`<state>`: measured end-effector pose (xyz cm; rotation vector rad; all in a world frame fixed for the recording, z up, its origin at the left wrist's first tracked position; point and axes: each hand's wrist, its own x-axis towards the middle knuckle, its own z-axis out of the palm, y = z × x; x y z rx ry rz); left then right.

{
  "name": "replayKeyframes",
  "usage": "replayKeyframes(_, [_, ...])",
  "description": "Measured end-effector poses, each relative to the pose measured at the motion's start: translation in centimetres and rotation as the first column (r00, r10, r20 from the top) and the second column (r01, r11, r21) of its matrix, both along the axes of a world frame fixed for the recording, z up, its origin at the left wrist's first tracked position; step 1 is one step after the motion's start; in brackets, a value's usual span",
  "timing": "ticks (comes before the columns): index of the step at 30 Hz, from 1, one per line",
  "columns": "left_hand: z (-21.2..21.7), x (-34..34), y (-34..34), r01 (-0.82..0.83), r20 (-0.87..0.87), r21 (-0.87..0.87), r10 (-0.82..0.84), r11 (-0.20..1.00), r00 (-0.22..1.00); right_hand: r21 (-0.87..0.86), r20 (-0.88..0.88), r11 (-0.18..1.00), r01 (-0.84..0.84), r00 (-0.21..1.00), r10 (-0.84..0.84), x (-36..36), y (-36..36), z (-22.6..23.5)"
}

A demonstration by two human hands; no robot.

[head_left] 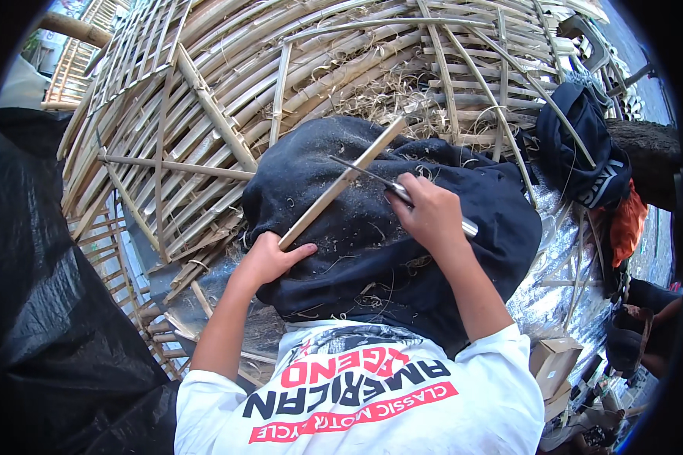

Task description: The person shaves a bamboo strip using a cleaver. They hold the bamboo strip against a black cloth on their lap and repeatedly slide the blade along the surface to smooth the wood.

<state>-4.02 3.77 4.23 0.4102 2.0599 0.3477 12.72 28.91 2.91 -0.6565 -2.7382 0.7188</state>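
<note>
A flat bamboo strip (341, 184) slants up and to the right above my lap. My left hand (269, 259) is closed around its lower end, with the thumb pointing right. In my right hand (429, 210) is a knife (372, 176) with a thin dark blade and a silvery handle, whose end sticks out below my palm. The blade lies across the strip's upper half, pointing up and left. Under both hands a black cloth (319, 197) covers my lap, dusted with pale shavings and thin curls.
Bamboo slats (326, 76) are spread across the far side, with curled shavings (391, 98) heaped on them. A bamboo lattice (140, 45) stands far left, above a black sheet (45, 265). Dark clothing (577, 136), an orange cloth (628, 227) and a cardboard box (554, 362) are at the right.
</note>
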Motion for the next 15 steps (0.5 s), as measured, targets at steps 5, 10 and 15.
replayKeyframes(5, [-0.6,0.9,-0.3,-0.01,-0.118,0.195,0.034,0.981,0.992,-0.004,-0.103,0.998,-0.056,0.993,0.055,0.2,-1.9,0.1])
replayKeyframes(10, [-1.5,1.1,-0.7,0.011,-0.201,0.241,0.039,0.97,0.979,-0.044,-0.011,0.971,-0.235,0.972,0.235,-0.2,-0.7,0.5])
replayKeyframes(15, [-1.6,1.1,-0.5,0.007,-0.222,0.174,0.032,0.985,0.974,-0.252,0.081,0.956,-0.153,0.981,0.179,-0.8,0.6,0.1])
